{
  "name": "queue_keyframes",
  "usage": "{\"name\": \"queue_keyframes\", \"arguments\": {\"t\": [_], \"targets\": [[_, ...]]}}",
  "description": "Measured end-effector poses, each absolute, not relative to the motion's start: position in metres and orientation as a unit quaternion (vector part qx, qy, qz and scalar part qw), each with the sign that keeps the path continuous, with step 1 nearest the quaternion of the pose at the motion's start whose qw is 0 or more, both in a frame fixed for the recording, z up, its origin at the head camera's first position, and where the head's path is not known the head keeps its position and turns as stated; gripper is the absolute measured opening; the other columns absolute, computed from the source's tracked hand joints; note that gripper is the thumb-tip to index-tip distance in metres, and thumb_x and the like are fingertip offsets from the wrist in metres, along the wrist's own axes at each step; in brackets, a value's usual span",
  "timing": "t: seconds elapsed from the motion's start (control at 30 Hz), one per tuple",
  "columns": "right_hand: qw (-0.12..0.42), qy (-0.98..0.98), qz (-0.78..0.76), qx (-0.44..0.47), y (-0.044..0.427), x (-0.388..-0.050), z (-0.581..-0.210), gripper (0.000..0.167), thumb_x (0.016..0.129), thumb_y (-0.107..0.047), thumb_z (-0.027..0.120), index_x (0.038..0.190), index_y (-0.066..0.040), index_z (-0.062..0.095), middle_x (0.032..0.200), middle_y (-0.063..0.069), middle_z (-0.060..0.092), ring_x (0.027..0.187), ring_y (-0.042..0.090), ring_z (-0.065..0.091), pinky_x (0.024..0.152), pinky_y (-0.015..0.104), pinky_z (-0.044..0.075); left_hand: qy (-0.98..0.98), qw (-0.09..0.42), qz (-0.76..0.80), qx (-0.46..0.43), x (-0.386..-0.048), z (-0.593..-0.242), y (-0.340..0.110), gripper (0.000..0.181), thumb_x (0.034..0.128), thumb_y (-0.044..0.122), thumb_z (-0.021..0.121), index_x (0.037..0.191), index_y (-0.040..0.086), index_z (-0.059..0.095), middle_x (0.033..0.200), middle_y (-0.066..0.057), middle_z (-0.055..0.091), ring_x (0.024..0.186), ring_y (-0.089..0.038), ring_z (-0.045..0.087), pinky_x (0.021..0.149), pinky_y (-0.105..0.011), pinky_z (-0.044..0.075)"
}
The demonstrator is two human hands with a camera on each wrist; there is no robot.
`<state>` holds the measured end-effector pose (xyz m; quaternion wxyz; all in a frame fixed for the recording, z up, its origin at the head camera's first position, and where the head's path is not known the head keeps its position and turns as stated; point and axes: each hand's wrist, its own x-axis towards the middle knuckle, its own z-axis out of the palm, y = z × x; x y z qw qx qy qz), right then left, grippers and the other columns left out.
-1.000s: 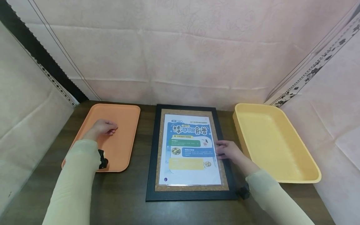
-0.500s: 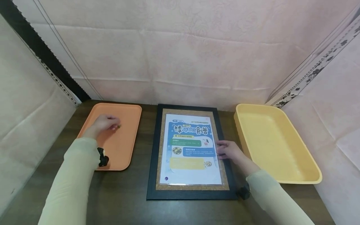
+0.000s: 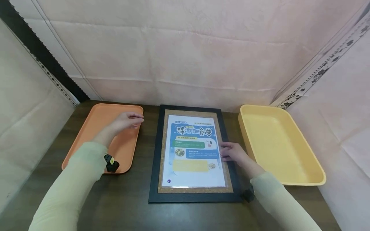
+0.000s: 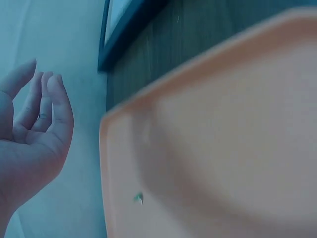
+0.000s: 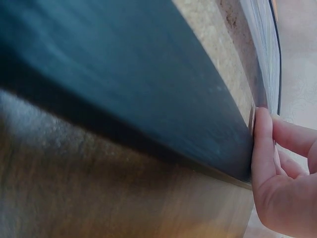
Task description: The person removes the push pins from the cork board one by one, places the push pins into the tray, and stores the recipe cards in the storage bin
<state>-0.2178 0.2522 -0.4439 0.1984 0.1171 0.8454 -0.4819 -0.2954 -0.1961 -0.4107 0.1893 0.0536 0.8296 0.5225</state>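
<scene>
My left hand [image 3: 127, 120] hangs over the far right edge of an orange tray [image 3: 124, 157]. In the left wrist view its fingers bend toward the thumb, tips close together; no object shows between them, though something tiny could be hidden. A small green and white thing [image 4: 138, 198], too blurred to name, lies on the tray there. My right hand [image 3: 234, 154] rests at the right side of a black-framed corkboard [image 3: 196, 198]. Its fingertips [image 5: 262, 116] touch the right edge of a printed sheet [image 3: 190, 178] lying on the cork, fingers fairly straight.
A deep yellow tub [image 3: 280, 144] stands right of the corkboard, close to my right forearm. All of these rest on a dark wooden table [image 3: 124, 205]. Pale cloth walls [image 3: 185, 57] enclose the table's back and sides.
My left hand has moved from over the middle of the orange tray rightward and away to its right edge. Half a second ago a tiny speck showed by its fingertips. My right hand stays put.
</scene>
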Motion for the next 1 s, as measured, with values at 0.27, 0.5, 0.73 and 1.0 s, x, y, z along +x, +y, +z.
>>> {"name": "queue_keyframes", "arguments": {"t": [0.27, 0.5, 0.73, 1.0], "targets": [[0.202, 0.847, -0.477, 0.118, 0.249, -0.219, -0.446, 0.051, 0.091, -0.016, 0.060, 0.139, -0.006, 0.043, 0.113, 0.017, 0.065, 0.089, 0.020, 0.069, 0.078, 0.031, 0.057, 0.828, 0.243, 0.494, 0.106, -0.275, -0.411, -0.166, 0.046, 0.0916, 0.030, 0.059, 0.124, -0.001, 0.052, 0.120, -0.022, 0.057, 0.105, -0.033, 0.056, 0.084, -0.031, 0.054], [0.206, 0.843, -0.480, 0.129, 0.251, -0.219, -0.443, 0.052, 0.091, -0.016, 0.061, 0.139, -0.009, 0.043, 0.115, 0.016, 0.064, 0.092, 0.021, 0.068, 0.079, 0.031, 0.056, 0.826, 0.273, 0.477, 0.125, -0.258, -0.419, -0.151, 0.040, 0.0906, 0.027, 0.061, 0.121, 0.002, 0.056, 0.113, -0.017, 0.064, 0.096, -0.026, 0.061, 0.080, -0.029, 0.055], [0.203, 0.848, -0.475, 0.118, 0.253, -0.219, -0.445, 0.052, 0.091, -0.017, 0.060, 0.139, -0.008, 0.042, 0.116, 0.017, 0.064, 0.092, 0.020, 0.068, 0.080, 0.031, 0.056, 0.811, 0.303, 0.478, 0.148, -0.242, -0.426, -0.142, 0.035, 0.0902, 0.025, 0.062, 0.117, 0.003, 0.060, 0.106, -0.013, 0.067, 0.088, -0.021, 0.061, 0.075, -0.030, 0.056], [0.206, 0.845, -0.479, 0.120, 0.253, -0.219, -0.446, 0.052, 0.091, -0.018, 0.061, 0.139, -0.010, 0.043, 0.116, 0.016, 0.064, 0.092, 0.020, 0.068, 0.080, 0.031, 0.056, 0.789, 0.333, 0.482, 0.185, -0.224, -0.438, -0.131, 0.032, 0.0888, 0.024, 0.064, 0.112, 0.002, 0.064, 0.101, -0.011, 0.069, 0.080, -0.018, 0.061, 0.069, -0.029, 0.055]]}}
